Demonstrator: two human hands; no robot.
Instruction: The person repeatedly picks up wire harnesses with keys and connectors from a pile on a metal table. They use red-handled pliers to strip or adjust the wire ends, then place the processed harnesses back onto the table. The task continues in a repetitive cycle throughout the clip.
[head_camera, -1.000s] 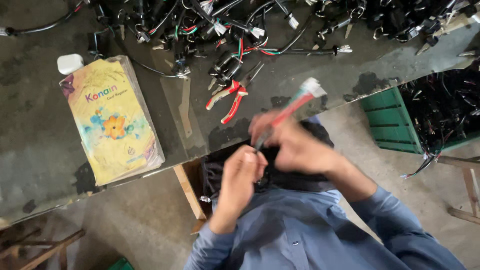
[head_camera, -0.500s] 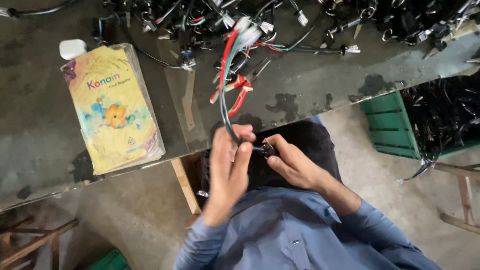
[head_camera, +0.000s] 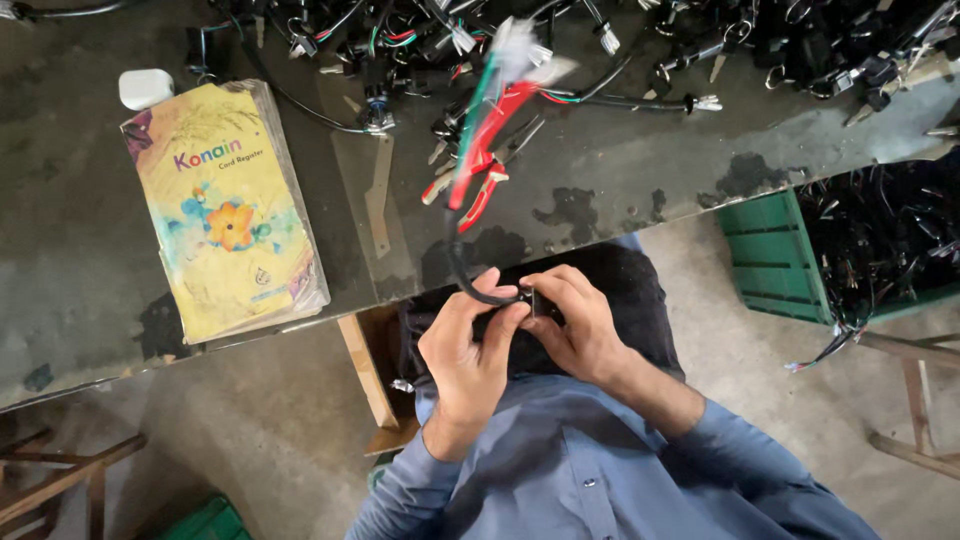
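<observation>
workbench (head_camera: 620, 170) — black cable (head_camera: 462, 275), coloured wires (head_camera: 490, 120)

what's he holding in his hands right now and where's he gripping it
Both hands, left hand and right hand, pinch the black lower end of a wire harness. Its red and green wires swing free above the table.

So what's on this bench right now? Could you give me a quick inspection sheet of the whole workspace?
Surface: dark, stained worktable.
Job's things: black-sheathed wire bundle with red and green leads, its free end blurred, and a small black part.
Clutter: yellow flower-cover notebook, small white case, red-handled pliers.
Grippers: left hand and right hand both pinch the small black part.
Cables: heap of wired connectors along the far edge.
Surroundings: green crate of black parts, wooden stool.
</observation>
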